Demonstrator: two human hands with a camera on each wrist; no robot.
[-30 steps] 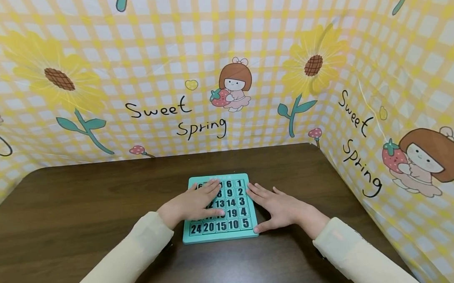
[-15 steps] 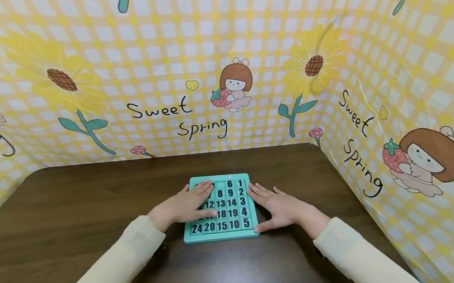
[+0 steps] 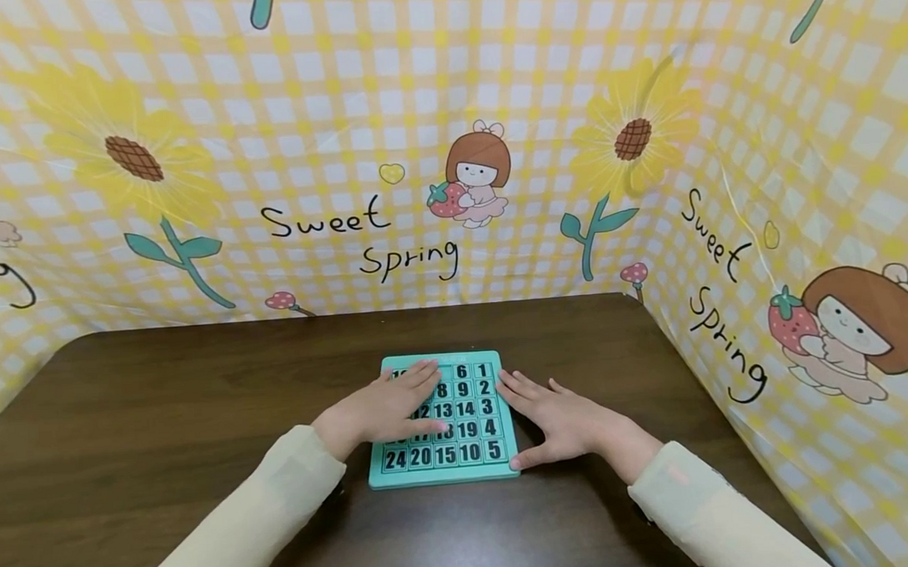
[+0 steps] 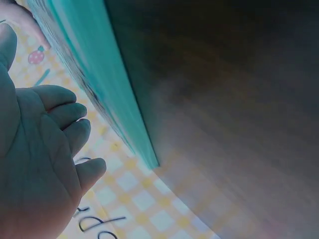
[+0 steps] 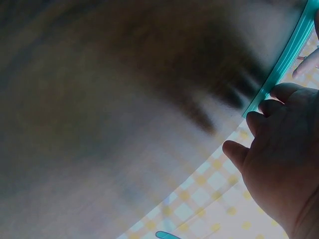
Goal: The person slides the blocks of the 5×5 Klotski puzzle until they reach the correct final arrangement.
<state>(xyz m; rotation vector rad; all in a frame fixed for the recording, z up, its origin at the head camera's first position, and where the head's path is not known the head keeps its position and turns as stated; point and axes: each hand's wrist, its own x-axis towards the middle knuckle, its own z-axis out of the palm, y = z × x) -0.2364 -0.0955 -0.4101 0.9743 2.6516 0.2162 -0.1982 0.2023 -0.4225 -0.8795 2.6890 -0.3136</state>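
A turquoise number slide puzzle (image 3: 446,477) lies flat on the dark wood table, its tiles printed with black numbers. My left hand (image 3: 383,409) reaches over its left half, fingers extended across the top rows and thumb at the 18 tile. Several left-side tiles are hidden beneath it. Part of a tile-free slot shows in the top row, left of the 6. Along the right edge rests my right hand (image 3: 560,420), fingertips at the upper side and thumb at the lower corner. The left wrist view shows the left palm (image 4: 40,149) beside the puzzle's edge (image 4: 99,64).
Dark brown tabletop (image 3: 202,392) surrounds the puzzle. A yellow checked cloth (image 3: 321,146) with flowers and cartoon figures hangs behind the table and along its right side.
A top-row tile slid left under my left hand, leaving a slot beside the 6. The left hand moved left with it, then back right. My right hand stayed at the edge.
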